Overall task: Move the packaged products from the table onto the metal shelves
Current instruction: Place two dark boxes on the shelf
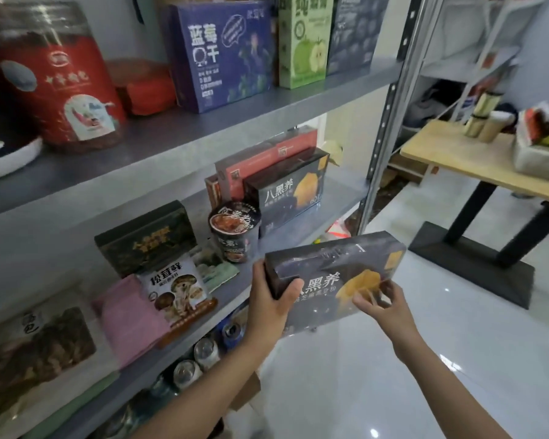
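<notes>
A black box with white characters and a yellow leaf print is held in the air just in front of the middle metal shelf. My left hand grips its left end, thumb on the front face. My right hand holds its lower right edge with curled fingers. An identical black box stands on the middle shelf, behind a dark instant cup. The wooden table is at the right, with bottles and a tray of packets on it.
The middle shelf also holds red boxes, a dark green box, a mushroom packet and pink packets. The upper shelf carries a red jar, a blue box and a green carton. Cans sit below. A shelf upright stands right.
</notes>
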{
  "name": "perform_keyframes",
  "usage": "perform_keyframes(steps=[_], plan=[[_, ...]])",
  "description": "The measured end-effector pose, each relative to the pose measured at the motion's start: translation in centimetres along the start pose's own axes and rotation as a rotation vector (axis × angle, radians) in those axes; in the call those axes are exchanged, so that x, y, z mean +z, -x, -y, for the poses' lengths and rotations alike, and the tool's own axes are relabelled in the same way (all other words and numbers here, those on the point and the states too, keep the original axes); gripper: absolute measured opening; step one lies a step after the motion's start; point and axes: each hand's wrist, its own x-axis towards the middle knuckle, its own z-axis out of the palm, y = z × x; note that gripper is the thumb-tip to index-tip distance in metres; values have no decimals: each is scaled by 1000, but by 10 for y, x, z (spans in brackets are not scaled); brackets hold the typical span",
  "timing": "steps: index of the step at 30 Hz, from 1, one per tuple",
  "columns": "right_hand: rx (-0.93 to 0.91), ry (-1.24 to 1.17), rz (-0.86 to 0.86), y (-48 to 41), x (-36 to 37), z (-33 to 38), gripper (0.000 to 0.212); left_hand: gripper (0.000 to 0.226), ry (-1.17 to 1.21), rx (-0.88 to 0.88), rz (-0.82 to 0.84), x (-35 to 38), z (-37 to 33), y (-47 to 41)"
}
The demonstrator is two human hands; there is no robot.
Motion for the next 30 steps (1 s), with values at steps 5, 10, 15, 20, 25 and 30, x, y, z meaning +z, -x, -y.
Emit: perform_keyframes(steps=[5, 10, 15, 20, 25, 30], plan=[[-43, -3, -20, -68, -9, 18, 76, 72, -93, 26, -2, 32, 10, -41], [-105, 30, 37, -145, -2, 36, 81, 86, -365, 135, -216, 49, 23, -93], [-146, 89, 81, -201, 10, 51, 92, 104, -453, 170, -340, 71, 11, -126], [-229, 122, 151, -247, 22, 64, 76, 71, -640, 200, -426, 74, 18, -158], [-348, 259, 228, -282, 42, 64, 76, 70, -750, 65, -520, 86, 14, -179], [-457, 345, 355, -310, 47, 67, 74, 87, -1213, 2, -601, 109, 5, -189]])
